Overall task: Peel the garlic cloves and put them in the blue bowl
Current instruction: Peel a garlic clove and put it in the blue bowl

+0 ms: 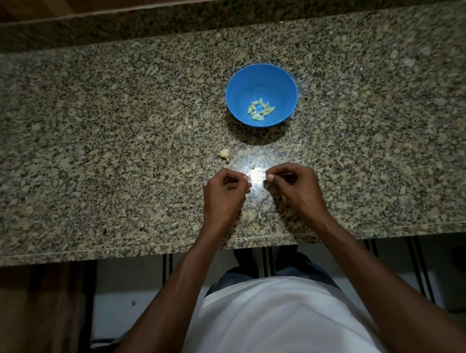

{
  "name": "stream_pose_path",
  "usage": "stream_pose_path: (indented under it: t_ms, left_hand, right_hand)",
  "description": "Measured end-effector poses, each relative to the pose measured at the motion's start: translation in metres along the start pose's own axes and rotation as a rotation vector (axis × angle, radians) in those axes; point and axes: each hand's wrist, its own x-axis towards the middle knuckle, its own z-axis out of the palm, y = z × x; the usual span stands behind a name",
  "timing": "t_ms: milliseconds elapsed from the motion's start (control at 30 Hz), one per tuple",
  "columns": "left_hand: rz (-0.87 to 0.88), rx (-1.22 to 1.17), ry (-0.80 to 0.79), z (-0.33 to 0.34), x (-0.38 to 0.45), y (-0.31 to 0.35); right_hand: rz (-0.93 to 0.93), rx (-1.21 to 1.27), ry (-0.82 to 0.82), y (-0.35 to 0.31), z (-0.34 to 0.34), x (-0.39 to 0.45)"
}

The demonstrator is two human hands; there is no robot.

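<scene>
Garlic clove (255, 175), washed out by glare, pinched between left hand (223, 194) and right hand (289, 186) above counter (87, 130); peeling step, next transfer to blue bowl (260, 73) beyond.

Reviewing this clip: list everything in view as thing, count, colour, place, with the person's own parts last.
blue bowl: one, blue, on the counter beyond the hands.
peeled cloves: about a dozen, pale yellow-green, in the bowl's bottom.
garlic piece: one, whitish, on the counter left of the bowl's shadow.
granite counter: one, speckled grey-beige.
white shirt: one, bottom centre.
left hand: fingers curled, pinching something small, too glared to identify.
right hand: likewise.
</scene>
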Motion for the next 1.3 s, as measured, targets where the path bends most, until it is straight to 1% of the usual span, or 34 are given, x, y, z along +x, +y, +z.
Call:
stream_pose_path:
  t_ms: [167,267,433,533,600,667,800,867,967,1067,1133,1200,1267,1300]
  left_hand:
    - [0.015,0.023,0.014,-0.003,0.003,0.0]
    - [0.043,0.053,-0.022,-0.003,0.005,0.002]
    - [0.114,0.124,-0.079,-0.007,0.011,0.004]
    - [0.141,0.155,-0.103,-0.012,0.011,0.001]
    - [0.135,0.14,-0.072,-0.015,0.009,-0.001]
    - [0.104,0.087,-0.044,-0.018,0.006,-0.001]
    - [0.045,-0.047,-0.049,-0.018,0.003,0.002]
    - [0.029,-0.087,-0.056,-0.021,0.001,0.003]
    - [0.028,-0.103,-0.054,-0.024,-0.001,0.003]
    - [0.023,-0.145,-0.05,-0.025,-0.005,0.001]
    - [0.072,-0.03,0.029,-0.026,-0.002,-0.004]
    - [0.19,0.2,0.13,-0.031,0.004,-0.008]
    - [0.293,0.421,0.144,-0.036,0.016,-0.012]
    - [0.307,0.518,0.125,-0.036,0.021,-0.013]
  right_hand:
    - [0.007,-0.116,0.045,-0.01,-0.026,0.029]
    - [-0.023,-0.223,0.05,-0.014,-0.037,0.05]
    - [-0.131,-0.406,0.015,-0.017,-0.044,0.058]
    - [-0.254,-0.491,0.066,-0.014,-0.042,0.046]
    - [-0.306,-0.53,0.093,-0.016,-0.036,0.034]
    - [-0.298,-0.476,0.04,-0.022,-0.023,0.021]
    - [-0.124,-0.232,-0.223,-0.025,0.005,-0.001]
    - [-0.07,-0.135,-0.296,-0.025,0.014,-0.006]
    - [-0.019,-0.07,-0.248,-0.024,0.02,-0.007]
    - [-0.01,-0.148,-0.227,-0.02,0.02,-0.001]
    - [-0.056,-0.262,-0.204,-0.018,0.017,0.009]
    - [-0.127,-0.339,-0.15,-0.022,0.012,0.024]
    - [-0.203,-0.412,-0.098,-0.03,0.01,0.04]
    - [-0.237,-0.447,-0.086,-0.033,0.011,0.048]
